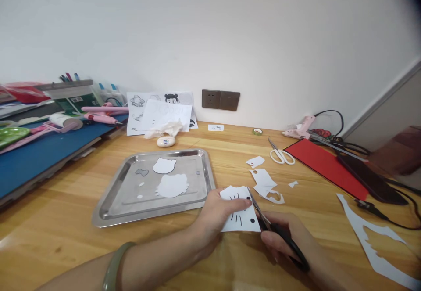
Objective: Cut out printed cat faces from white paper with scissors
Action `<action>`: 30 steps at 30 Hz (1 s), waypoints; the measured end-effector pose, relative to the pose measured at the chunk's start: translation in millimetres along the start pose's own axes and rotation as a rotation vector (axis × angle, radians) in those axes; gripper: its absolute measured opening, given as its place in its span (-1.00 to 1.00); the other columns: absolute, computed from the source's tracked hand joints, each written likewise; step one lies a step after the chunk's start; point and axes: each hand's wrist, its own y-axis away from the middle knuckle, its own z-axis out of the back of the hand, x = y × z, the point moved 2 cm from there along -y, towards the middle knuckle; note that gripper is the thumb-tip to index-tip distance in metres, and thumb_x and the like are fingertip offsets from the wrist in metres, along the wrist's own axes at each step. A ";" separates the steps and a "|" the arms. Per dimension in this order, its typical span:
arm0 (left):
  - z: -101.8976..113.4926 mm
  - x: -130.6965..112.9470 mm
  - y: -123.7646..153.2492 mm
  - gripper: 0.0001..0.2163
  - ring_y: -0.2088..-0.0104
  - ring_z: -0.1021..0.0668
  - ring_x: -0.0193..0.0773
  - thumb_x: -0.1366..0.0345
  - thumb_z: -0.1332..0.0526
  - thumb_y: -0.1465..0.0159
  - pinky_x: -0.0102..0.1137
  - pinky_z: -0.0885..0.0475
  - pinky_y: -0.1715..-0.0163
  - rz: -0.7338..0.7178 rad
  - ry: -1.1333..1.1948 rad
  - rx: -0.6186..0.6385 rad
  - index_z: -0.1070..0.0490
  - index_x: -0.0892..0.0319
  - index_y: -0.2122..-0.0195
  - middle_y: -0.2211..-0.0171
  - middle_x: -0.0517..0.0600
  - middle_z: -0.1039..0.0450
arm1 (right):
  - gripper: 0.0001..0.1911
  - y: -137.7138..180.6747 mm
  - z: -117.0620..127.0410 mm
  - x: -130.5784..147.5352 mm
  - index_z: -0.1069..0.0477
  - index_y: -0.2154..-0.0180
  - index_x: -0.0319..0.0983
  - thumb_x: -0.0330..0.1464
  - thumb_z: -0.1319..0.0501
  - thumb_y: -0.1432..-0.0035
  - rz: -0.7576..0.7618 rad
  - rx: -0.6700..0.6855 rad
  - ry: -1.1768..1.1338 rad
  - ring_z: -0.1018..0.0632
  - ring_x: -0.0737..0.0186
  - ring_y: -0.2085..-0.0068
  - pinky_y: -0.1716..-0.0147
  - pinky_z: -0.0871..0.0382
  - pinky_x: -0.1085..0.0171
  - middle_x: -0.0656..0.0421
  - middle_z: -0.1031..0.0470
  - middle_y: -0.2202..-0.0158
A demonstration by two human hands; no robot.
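In the head view my left hand (213,214) pinches a white paper piece printed with black whiskers and dots (239,203), low over the wooden desk (230,150) beside a shiny steel tray (131,194). My right hand (286,238) grips black-handled scissors (260,214), their blades at the paper's right edge. Its fingers hide the handles, and my left fingertips are lost under the sheet.

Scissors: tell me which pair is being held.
The black-handled scissors, gripped in the right hand with blades on the whiskered paper. The white-handled scissors lie untouched beside the red sheet.
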 end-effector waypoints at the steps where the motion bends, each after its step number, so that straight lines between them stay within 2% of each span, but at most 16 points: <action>1: 0.4 0.3 0.0 -0.79 0.51 -0.50 -0.28 0.41 -0.28 0.06 -0.43 -0.37 0.48 -0.001 -0.004 0.000 -0.42 0.31 0.35 0.47 0.08 -0.48 | -0.64 -0.1 0.3 -0.1 -0.31 0.54 -0.26 -0.08 -0.11 0.02 0.002 0.006 0.004 -0.20 0.42 0.67 0.70 -0.01 0.41 0.31 -0.20 0.71; 5: 1.5 2.1 0.1 -0.78 0.52 -0.51 -0.27 0.41 -0.29 0.06 -0.43 -0.37 0.49 -0.002 -0.007 -0.001 -0.42 0.30 0.34 0.53 0.06 -0.47 | -0.62 -0.4 0.8 -0.8 -0.31 0.55 -0.26 -0.06 -0.12 0.04 0.009 0.001 -0.003 -0.19 0.42 0.66 0.69 -0.01 0.40 0.30 -0.20 0.71; 13: 2.0 1.2 1.7 -0.84 0.53 -0.50 -0.28 0.39 -0.29 0.07 -0.45 -0.37 0.51 0.057 -0.031 0.000 -0.42 0.31 0.43 0.49 0.10 -0.48 | -0.53 -3.8 1.6 -3.7 -0.33 0.54 -0.25 0.05 -0.09 0.10 -0.030 0.044 -0.019 -0.20 0.41 0.67 0.69 0.02 0.39 0.31 -0.19 0.71; 23: 1.5 -0.2 1.7 -0.86 0.58 -0.49 -0.31 0.40 -0.31 0.10 -0.47 -0.38 0.56 0.082 -0.036 -0.036 -0.42 0.30 0.48 0.56 0.06 -0.47 | -0.59 0.2 2.1 -7.6 -0.29 0.56 -0.25 -0.01 -0.13 0.12 -0.075 0.043 -0.067 -0.18 0.43 0.71 0.72 0.03 0.40 0.32 -0.19 0.73; 30: 1.9 -0.6 1.3 -0.84 0.52 -0.52 -0.25 0.40 -0.32 0.10 -0.41 -0.41 0.49 0.094 -0.027 0.006 -0.42 0.32 0.47 0.51 0.10 -0.49 | -0.56 0.9 3.1 -7.2 -0.29 0.57 -0.25 0.03 -0.14 0.15 -0.063 0.051 -0.124 -0.19 0.42 0.70 0.72 0.01 0.40 0.31 -0.18 0.73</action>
